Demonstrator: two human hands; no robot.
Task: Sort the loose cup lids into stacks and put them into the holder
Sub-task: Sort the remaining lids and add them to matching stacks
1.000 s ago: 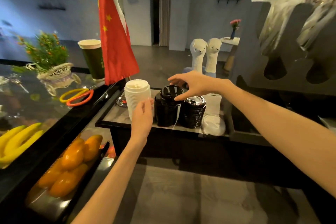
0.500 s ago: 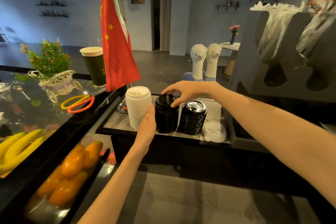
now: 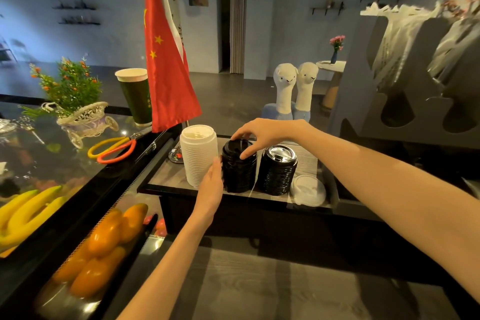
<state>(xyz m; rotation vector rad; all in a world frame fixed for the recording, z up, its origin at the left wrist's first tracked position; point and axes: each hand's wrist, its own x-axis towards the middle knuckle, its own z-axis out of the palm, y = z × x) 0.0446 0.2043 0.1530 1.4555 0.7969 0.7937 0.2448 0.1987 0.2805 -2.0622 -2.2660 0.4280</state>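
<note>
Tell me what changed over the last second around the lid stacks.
The right hand lowered the top lid, which had been raised and tilted, flat onto the middle black lid stack and grips it. The left hand slid from the white lid stack toward the black one. The other black stack and the loose clear lids stayed put.

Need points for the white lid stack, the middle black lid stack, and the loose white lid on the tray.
white lid stack [image 3: 198, 161], head view, ribbed side of the stack.
middle black lid stack [image 3: 240, 176], head view, front side below the fingers.
loose white lid [image 3: 307, 189], head view, its flat top.
</note>
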